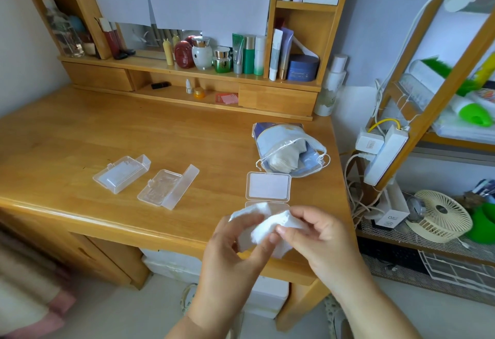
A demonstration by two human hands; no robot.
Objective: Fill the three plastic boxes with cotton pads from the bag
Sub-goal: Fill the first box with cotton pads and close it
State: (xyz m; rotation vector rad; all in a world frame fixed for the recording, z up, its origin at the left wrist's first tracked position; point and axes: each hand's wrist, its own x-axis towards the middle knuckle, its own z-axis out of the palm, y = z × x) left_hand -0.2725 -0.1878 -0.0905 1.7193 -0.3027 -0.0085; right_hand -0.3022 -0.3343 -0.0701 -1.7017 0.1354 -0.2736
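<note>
Wooden desk (80, 135) under a shelf of cosmetic bottles (227, 55) carries three clear boxes with lids open, and both hands work above its near edge. Left hand (235, 245) and right hand (316, 234) pinch a small bunch of white pads (265, 225) between thumbs and fingertips — how many pads is hard to tell. One box (267, 186) sits just beyond the fingers, partly hidden by the pads, the bag (289, 151) lies farther beyond it with its mouth open, and the other two boxes (144, 180) lie well to the left — apart from both hands.
</note>
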